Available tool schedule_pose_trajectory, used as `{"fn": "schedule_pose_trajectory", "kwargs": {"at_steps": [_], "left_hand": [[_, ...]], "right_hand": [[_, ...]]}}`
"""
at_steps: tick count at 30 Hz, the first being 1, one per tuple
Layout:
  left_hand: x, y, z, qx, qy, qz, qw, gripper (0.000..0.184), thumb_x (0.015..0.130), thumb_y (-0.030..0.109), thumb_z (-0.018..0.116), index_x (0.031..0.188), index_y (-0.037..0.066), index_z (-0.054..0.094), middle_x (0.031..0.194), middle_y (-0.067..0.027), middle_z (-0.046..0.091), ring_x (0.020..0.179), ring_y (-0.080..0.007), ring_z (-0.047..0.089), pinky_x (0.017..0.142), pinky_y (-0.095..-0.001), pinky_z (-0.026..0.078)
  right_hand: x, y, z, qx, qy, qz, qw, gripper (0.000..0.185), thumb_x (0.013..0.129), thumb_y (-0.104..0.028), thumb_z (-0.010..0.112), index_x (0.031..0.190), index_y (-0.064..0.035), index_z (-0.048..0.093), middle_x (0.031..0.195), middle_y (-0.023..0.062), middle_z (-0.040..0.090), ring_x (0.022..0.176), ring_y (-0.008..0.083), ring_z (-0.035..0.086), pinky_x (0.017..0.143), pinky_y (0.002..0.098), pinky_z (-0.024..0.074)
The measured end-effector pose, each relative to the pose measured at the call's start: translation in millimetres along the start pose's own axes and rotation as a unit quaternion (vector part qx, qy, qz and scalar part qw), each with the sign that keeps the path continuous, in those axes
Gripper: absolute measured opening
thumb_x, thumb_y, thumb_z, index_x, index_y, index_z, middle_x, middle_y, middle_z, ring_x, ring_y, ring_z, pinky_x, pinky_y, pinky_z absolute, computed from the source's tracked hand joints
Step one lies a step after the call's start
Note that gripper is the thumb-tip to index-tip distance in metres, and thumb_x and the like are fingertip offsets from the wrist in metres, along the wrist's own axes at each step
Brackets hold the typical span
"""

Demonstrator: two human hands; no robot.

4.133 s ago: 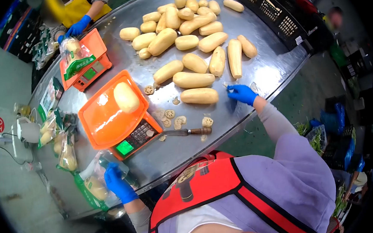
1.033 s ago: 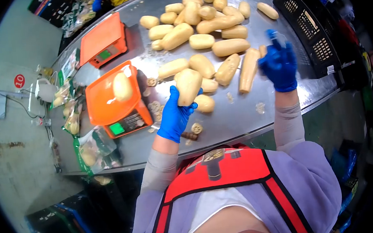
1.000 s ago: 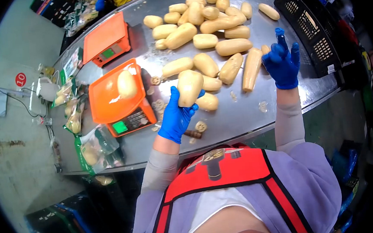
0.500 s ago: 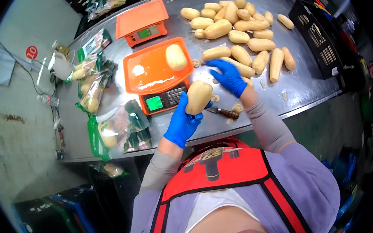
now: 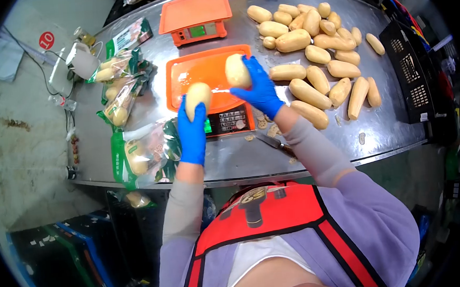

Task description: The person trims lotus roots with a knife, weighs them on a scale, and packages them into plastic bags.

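My left hand (image 5: pixel 193 130), in a blue glove, is closed round a pale lotus root piece (image 5: pixel 198 99) over the front of the orange scale (image 5: pixel 180 83). At the scale's right side, my right hand (image 5: pixel 262 89) has its fingers on another root piece (image 5: pixel 237 71). The green display is partly hidden behind my left hand. A knife (image 5: pixel 275 143) with a wooden handle lies on the table to the right, near small cut slices (image 5: pixel 273 130). Several peeled roots (image 5: pixel 306 94) are spread farther right.
A second orange scale (image 5: pixel 195 18) stands behind the first. Packed bags (image 5: pixel 137 156) lie at the left, with a white jug (image 5: pixel 81 61) beyond them. A black crate (image 5: pixel 409 72) is at the table's right end. The metal table's front edge (image 5: pixel 232 181) runs before me.
My left hand has carried its root piece left, over the scale. My right hand has moved from the loose roots to the piece on the scale and taken hold of it. The view has shifted.
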State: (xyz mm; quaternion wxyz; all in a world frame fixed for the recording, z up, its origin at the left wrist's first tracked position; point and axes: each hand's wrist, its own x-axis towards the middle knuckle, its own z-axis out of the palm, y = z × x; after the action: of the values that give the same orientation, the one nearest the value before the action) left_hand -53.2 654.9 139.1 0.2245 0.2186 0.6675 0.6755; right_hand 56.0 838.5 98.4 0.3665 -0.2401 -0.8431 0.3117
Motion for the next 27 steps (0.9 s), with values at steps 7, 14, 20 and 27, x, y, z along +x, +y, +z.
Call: {"fn": "schedule_pose_trajectory", "kwargs": {"at_steps": [7,14,20,27], "left_hand": [[52,-25,29,0.28,0.044,0.118,0.952,0.076,0.081,0.029,0.068,0.14,0.001,0.027,0.125,-0.0216,0.047,0.112,-0.0323,0.05,0.095,-0.0378,0.039],[48,-29,33,0.438,0.028,0.203,0.875,0.085,0.074,0.035,0.072,0.138,0.0,0.028,0.131,-0.0226,0.041,0.119,-0.0352,0.043,0.098,-0.0395,0.037],[12,-8,-9,0.338,0.079,0.134,0.928,0.078,0.079,0.022,0.069,0.14,0.001,0.026,0.133,-0.0208,0.04,0.121,-0.029,0.042,0.099,-0.0338,0.037],[-72,-28,-118,0.081,0.171,0.015,0.982,0.038,0.092,0.013,0.051,0.127,-0.001,0.047,0.122,-0.0107,0.055,0.098,-0.0122,0.055,0.075,-0.0211,0.044]], "right_hand": [[2,13,-6,0.179,0.036,0.072,0.981,0.068,0.071,-0.025,0.071,0.13,-0.0036,0.043,0.131,0.0212,0.045,0.12,0.0326,0.046,0.098,0.0371,0.039],[-75,60,-62,-0.033,0.05,0.08,0.995,0.07,0.071,-0.02,0.07,0.131,-0.0023,0.039,0.132,0.0201,0.043,0.122,0.0336,0.042,0.102,0.0392,0.0348],[-95,63,-51,-0.143,-0.129,0.045,0.98,0.073,0.068,-0.021,0.073,0.132,-0.0057,0.04,0.134,0.0208,0.039,0.122,0.0374,0.039,0.101,0.0417,0.0361],[-58,37,-87,-0.03,-0.154,0.033,0.987,0.043,0.078,-0.022,0.067,0.117,-0.0059,0.057,0.114,0.0168,0.058,0.105,0.0296,0.056,0.091,0.0352,0.0438]]}}
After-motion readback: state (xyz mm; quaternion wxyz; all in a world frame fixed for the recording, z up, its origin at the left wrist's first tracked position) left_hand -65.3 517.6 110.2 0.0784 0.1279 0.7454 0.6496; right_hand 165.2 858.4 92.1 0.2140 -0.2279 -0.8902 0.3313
